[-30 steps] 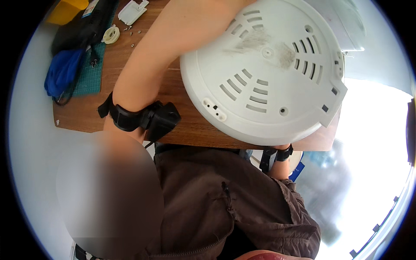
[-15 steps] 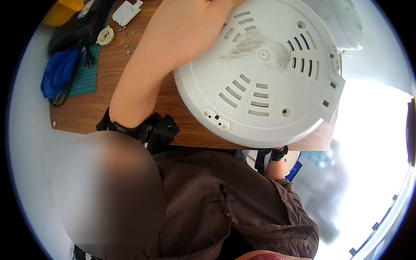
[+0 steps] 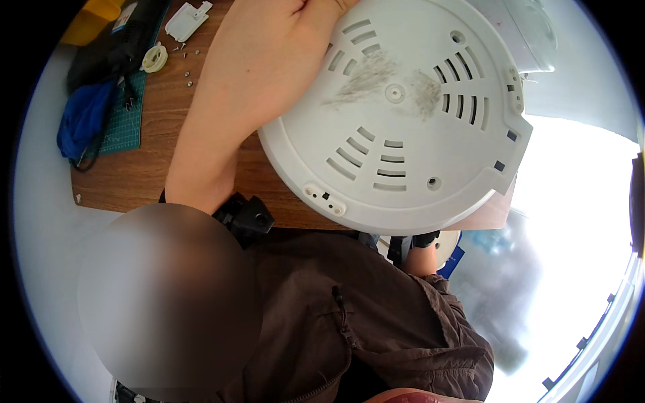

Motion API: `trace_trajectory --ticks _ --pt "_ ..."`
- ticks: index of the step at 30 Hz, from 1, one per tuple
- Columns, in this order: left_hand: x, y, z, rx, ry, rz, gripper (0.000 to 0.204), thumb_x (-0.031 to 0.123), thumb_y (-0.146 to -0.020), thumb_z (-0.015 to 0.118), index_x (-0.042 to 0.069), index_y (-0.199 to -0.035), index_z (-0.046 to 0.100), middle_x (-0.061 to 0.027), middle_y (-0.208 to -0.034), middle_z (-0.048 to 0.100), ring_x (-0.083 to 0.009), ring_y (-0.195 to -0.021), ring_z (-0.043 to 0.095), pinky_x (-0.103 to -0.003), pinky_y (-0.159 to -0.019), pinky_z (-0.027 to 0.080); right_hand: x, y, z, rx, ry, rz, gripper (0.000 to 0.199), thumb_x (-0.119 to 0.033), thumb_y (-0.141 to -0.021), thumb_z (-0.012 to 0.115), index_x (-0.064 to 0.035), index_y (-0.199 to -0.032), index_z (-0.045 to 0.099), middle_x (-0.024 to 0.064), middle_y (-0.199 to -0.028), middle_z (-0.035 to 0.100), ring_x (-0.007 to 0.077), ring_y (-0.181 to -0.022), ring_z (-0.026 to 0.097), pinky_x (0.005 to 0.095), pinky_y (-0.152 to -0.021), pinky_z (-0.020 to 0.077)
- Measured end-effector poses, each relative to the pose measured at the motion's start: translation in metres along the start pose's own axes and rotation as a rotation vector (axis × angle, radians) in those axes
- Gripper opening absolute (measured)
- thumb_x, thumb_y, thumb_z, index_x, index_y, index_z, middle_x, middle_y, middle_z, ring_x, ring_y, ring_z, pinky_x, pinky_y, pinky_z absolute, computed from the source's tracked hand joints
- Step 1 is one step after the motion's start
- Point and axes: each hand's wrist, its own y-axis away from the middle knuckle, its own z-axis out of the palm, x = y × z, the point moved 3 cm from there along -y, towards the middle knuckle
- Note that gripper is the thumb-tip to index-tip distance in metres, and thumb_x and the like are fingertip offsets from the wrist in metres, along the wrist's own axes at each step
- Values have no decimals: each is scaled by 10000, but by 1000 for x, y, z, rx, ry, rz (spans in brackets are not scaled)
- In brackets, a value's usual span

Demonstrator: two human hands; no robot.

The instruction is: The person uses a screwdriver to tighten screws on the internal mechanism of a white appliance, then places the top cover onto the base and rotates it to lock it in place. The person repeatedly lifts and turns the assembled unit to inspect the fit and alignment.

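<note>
A round white plastic base (image 3: 383,124) with groups of vent slots, screw holes and a squared tab at its right fills the upper middle of the view. Grey-black smudges mark it around its central hub. At the top edge my left hand (image 3: 275,57) lies over the base's far left part, its fingers curled closed. Their tips are cut off by the frame, so what they hold cannot be made out. Below the base's near edge shows my right forearm (image 3: 421,260) with a black strap. The base hides the right hand itself.
On the brown wooden desk (image 3: 158,174) lie small screws (image 3: 189,84), a cream ring-shaped part (image 3: 154,59) and a white plastic cover (image 3: 187,22). A green cutting mat (image 3: 127,138) carries a blue cloth-like bundle (image 3: 84,117) and a black cable. Translucent plastic (image 3: 527,33) stands far right.
The base and my left hand sit slightly further left and nearer to me in the view. The desk items have also shifted left a little. My left hand stays closed.
</note>
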Motion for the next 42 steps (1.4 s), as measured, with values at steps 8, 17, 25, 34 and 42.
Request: trace_trajectory --ticks 8,17,25,34,42 --pt "4 1 1 47 -74 -22 438 303 -1102 494 -75 -1255 656 -151 -992 747 -183 -888 676 -297 -837 515 3 1 1 -10 5 -8 277 -104 -923 630 25 -1166 663 166 -1092 722 328 -1000 690 391 -860 552" --pt "8 16 -5 125 -54 160 422 293 -1094 506 -76 -1215 672 -179 -954 748 -210 -857 692 -314 -802 523 3 0 2 -19 29 -24 271 -107 -924 624 22 -1158 669 169 -1090 722 340 -1003 689 396 -864 550" --pt "-19 12 -11 94 -108 211 417 291 -1096 511 -63 -1267 651 -164 -1023 742 -197 -879 681 -299 -806 524 5 -9 2 -7 69 -41 266 -110 -925 618 20 -1150 675 172 -1089 721 350 -1005 687 400 -868 549" --pt "-33 -3 -25 -21 -85 375 384 244 -1098 504 -51 -1307 635 -154 -1087 738 -181 -922 675 -277 -838 517 -6 -21 3 -28 288 -191 262 -114 -926 612 18 -1141 681 176 -1087 721 362 -1008 686 404 -872 547" --pt "-29 -6 -36 -85 -22 467 380 230 -1101 489 -42 -1332 619 -142 -1110 733 -184 -969 675 -292 -881 522 -15 -28 5 14 184 63 328 -153 -991 549 -30 -1284 631 130 -1187 681 317 -1213 593 419 -1043 469"
